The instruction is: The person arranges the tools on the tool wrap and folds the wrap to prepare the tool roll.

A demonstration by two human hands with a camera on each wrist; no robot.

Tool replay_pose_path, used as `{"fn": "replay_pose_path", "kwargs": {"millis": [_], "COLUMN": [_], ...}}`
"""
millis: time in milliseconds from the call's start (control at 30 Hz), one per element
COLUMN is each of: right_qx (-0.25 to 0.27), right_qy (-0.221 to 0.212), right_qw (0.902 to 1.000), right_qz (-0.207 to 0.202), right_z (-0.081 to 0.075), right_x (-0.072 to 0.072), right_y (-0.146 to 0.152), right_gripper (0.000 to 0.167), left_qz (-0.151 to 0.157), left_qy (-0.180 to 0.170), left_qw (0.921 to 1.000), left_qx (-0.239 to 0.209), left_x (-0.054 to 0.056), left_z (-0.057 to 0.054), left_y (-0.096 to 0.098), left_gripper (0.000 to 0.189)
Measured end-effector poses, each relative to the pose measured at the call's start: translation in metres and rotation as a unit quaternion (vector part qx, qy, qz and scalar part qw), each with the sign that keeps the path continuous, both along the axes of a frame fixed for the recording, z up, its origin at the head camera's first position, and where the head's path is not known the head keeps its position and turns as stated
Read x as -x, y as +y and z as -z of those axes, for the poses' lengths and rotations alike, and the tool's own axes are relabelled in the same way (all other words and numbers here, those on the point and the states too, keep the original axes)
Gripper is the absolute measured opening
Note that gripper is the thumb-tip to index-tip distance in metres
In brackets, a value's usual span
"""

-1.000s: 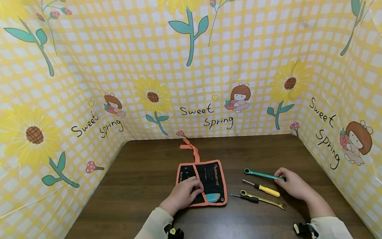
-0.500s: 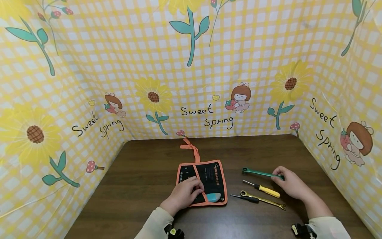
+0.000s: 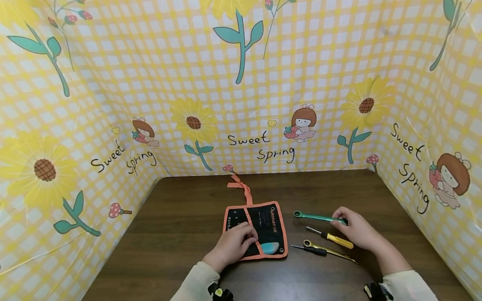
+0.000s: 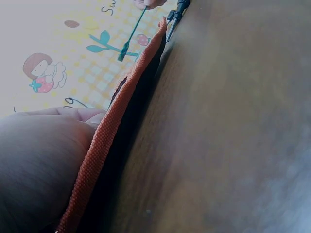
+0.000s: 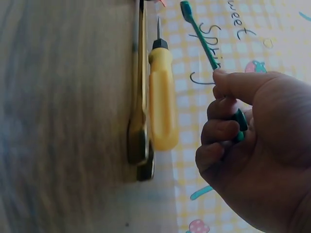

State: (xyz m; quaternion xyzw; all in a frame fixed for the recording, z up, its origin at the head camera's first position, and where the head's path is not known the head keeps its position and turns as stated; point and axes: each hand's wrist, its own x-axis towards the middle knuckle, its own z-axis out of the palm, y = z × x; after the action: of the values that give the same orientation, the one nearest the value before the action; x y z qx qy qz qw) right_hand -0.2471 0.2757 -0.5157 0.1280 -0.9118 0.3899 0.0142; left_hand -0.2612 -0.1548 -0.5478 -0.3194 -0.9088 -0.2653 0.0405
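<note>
My right hand (image 3: 357,230) pinches one end of a green ratchet wrench (image 3: 318,217) between thumb and fingers. In the right wrist view the wrench (image 5: 203,41) is raised off the table, its ratchet head pointing away from the hand. A black tool pouch (image 3: 265,221) with orange trim lies open at the middle. On its left part sits my left hand (image 3: 231,244), thumb and forefinger pinching the pouch by the orange trim of its pocket. That hand hides the pocket's lower left. A turquoise, rounded thing (image 3: 269,248) shows at the pouch's lower right.
Right of the pouch lie a yellow-handled screwdriver (image 3: 340,240), a gold ratchet wrench (image 3: 331,251) and a black-handled screwdriver (image 3: 317,251). The pouch's orange tie strap (image 3: 246,193) stretches toward the back. Checked yellow cloth (image 3: 241,104) walls the brown table (image 3: 180,217) at back and sides.
My right hand has moved left with the green wrench, bringing its ratchet head nearer the pouch. The left hand has stayed in place on the pouch.
</note>
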Motion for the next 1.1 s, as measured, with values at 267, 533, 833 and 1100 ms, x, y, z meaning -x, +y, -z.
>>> {"fn": "replay_pose_path", "kwargs": {"millis": [267, 533, 833, 1100], "right_qx": [0.008, 0.005, 0.018, -0.008], "right_qy": [0.012, 0.018, 0.005, 0.016], "right_qw": [0.9996, 0.9983, 0.996, 0.9943], "right_qz": [-0.025, -0.055, -0.087, -0.105], "right_z": [-0.005, -0.01, -0.009, -0.007], "right_x": [0.003, 0.007, 0.013, 0.018], "right_y": [-0.018, -0.039, -0.058, -0.068], "right_gripper": [0.013, 0.01, 0.012, 0.013], "left_qz": [-0.002, -0.005, -0.008, -0.009], "left_qy": [0.0, -0.003, -0.008, -0.006], "left_qw": [1.0, 1.0, 0.9999, 0.9999], "left_qx": [-0.001, -0.002, -0.008, -0.01], "left_x": [0.0, 0.001, 0.0, 0.0], "left_z": [0.002, 0.002, 0.0, -0.002], "left_y": [0.0, 0.0, 0.0, 0.001], "left_gripper": [0.012, 0.013, 0.013, 0.012]}}
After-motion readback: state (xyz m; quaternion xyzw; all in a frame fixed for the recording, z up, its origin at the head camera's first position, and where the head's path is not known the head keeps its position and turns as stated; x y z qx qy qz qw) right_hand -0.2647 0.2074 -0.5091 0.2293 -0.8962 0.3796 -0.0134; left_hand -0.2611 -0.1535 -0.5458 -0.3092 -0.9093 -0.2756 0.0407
